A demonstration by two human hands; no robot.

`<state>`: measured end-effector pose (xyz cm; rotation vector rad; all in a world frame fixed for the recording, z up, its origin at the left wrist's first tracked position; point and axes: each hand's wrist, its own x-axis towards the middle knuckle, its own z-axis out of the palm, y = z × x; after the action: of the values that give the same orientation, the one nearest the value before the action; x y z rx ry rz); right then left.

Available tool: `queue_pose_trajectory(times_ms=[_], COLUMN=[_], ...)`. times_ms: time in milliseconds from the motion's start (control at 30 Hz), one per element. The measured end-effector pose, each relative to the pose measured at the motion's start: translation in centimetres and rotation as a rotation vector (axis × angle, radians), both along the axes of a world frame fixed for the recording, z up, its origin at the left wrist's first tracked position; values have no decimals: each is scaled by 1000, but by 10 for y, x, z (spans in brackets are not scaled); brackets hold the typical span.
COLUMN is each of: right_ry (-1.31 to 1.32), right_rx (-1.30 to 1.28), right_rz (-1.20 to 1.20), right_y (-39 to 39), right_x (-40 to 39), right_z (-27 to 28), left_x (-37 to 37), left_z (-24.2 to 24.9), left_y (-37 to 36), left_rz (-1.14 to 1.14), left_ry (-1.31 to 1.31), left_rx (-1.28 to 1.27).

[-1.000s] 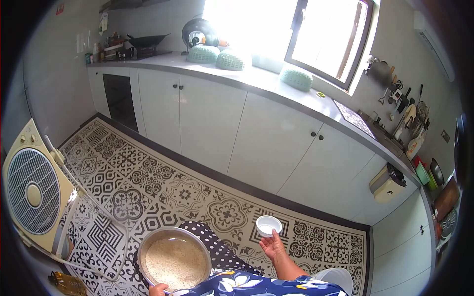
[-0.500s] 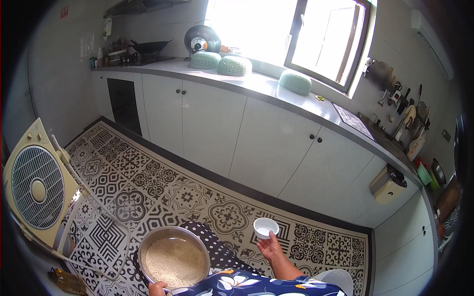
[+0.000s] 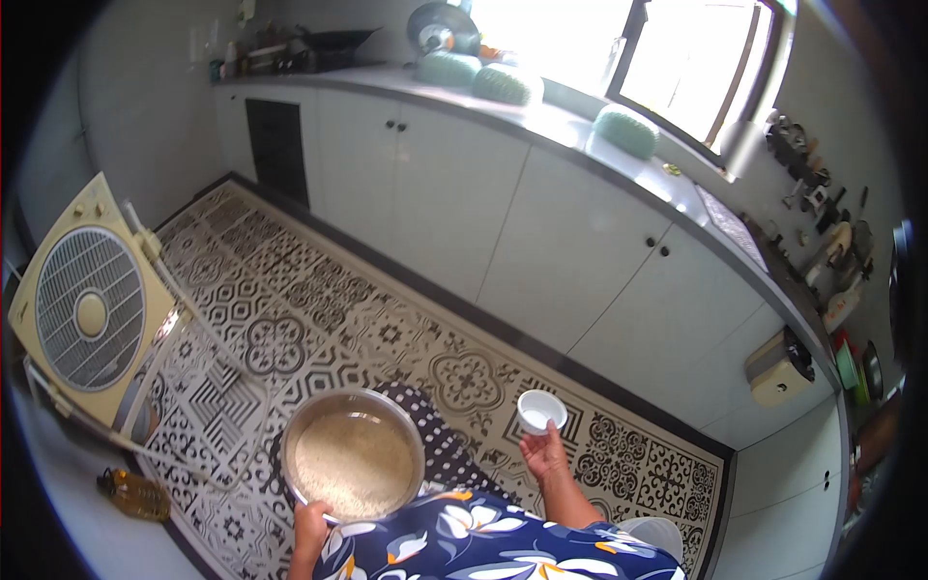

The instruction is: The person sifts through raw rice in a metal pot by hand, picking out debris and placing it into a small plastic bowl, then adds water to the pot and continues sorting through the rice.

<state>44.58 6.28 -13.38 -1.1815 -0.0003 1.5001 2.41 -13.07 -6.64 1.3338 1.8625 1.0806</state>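
A wide metal pot (image 3: 354, 454) holds pale grains under cloudy water, and it rests close to my lap. My left hand (image 3: 311, 527) grips the pot's near rim at its lower left. Out to the right, my right hand (image 3: 544, 450) has its thumb and fingers on a small white bowl (image 3: 541, 413). No contents can be made out in the bowl. Dark polka-dot cloth (image 3: 435, 435) shows beside the pot.
A cream fan (image 3: 90, 314) stands at the left, with a bottle of amber liquid (image 3: 135, 494) below it. Long white cabinets (image 3: 454, 203) run across the back under a counter with green baskets (image 3: 626, 131). A white stool (image 3: 655, 534) is partly visible at the lower right.
The view has tilted and shifted, so the room sits differently in the frame. More of my left forearm shows. Both hands keep their hold on the pot and the bowl.
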Motion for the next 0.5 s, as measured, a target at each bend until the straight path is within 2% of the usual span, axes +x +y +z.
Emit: queue_pose_trajectory(times_ms=[67, 167, 233, 300, 500], right_ry=[-12, -20, -31, -44, -30], right_rx=[-4, -5, 5, 5, -41], right_rz=[15, 5, -17, -23, -13], right_y=[-1, -1, -1, -1, -1], right_x=[-1, -1, 0, 0, -13], right_z=[4, 11, 14, 16, 19], left_x=[2, -3, -1, -4, 4], left_z=[4, -5, 5, -4, 13], left_y=[-1, -7, -6, -9, -6], left_rz=[36, -85, -126, -81, -55], left_ry=[-76, 235, 292, 197, 197], left_rx=[-44, 52, 103, 22, -38])
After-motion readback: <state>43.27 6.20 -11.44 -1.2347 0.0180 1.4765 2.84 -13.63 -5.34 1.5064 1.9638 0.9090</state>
